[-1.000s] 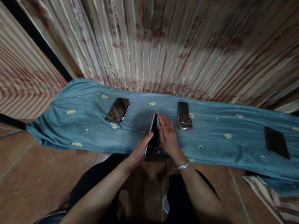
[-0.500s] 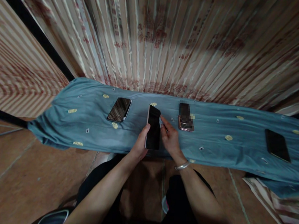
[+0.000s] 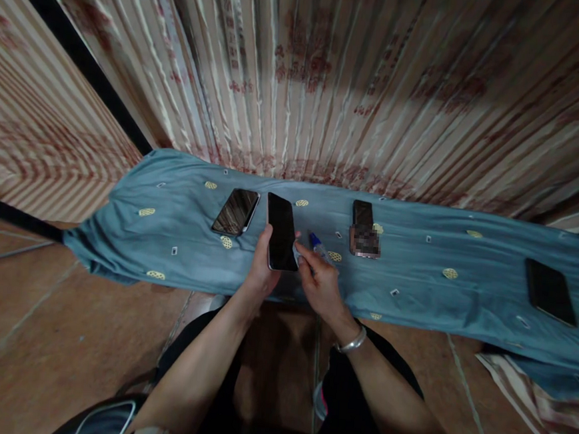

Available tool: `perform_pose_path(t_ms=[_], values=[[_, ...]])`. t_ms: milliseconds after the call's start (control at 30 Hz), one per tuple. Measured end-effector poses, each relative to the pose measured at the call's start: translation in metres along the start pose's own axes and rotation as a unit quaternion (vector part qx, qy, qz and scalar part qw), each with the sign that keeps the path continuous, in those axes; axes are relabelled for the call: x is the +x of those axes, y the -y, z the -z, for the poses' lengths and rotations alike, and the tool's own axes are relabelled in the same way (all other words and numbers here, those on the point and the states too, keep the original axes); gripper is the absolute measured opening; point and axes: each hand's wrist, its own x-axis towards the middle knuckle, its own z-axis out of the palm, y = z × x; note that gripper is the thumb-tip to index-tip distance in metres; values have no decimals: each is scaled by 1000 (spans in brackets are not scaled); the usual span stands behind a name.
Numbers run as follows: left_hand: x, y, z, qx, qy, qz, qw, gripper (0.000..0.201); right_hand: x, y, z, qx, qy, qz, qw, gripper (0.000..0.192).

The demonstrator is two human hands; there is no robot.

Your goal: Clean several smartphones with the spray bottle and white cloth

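Left hand [image 3: 259, 275] has carried the gripped dark-screened smartphone [image 3: 282, 232] leftward toward the second phone [image 3: 236, 211], while right hand [image 3: 319, 283] now pinches a blue-capped pen [image 3: 319, 245].

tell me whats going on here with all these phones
A seated person holds a dark phone in the left hand, screen up, over a blue cloth. The right hand touches its lower edge and holds a small blue-tipped pen. Three more phones lie on the cloth: one left, one right, one far right.
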Motion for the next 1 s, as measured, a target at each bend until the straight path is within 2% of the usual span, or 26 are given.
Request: perform_pose_path(t_ms=[233, 400, 600, 700, 833, 1000], values=[[3, -8, 9, -6, -9, -5, 1000, 40, -10, 6, 5, 1, 38, 18, 999, 31], [4, -8, 10, -31, -10, 20, 999, 39, -6, 10, 12, -72, 26, 99, 992, 30], [5, 0, 11, -17, -20, 44, 999, 47, -4, 22, 14, -112, 23, 135, 984, 30], [2, 7, 11, -12, -31, 92, 995, 53, -4, 32, 10, -123, 18, 152, 980, 29], [-6, 10, 6, -26, -26, 169, 985, 65, -3, 41, 4, -106, 19, 153, 982, 30], [-11, 7, 3, -35, -35, 164, 985, 68, -2, 44, -2, -63, 26, 120, 990, 33]])
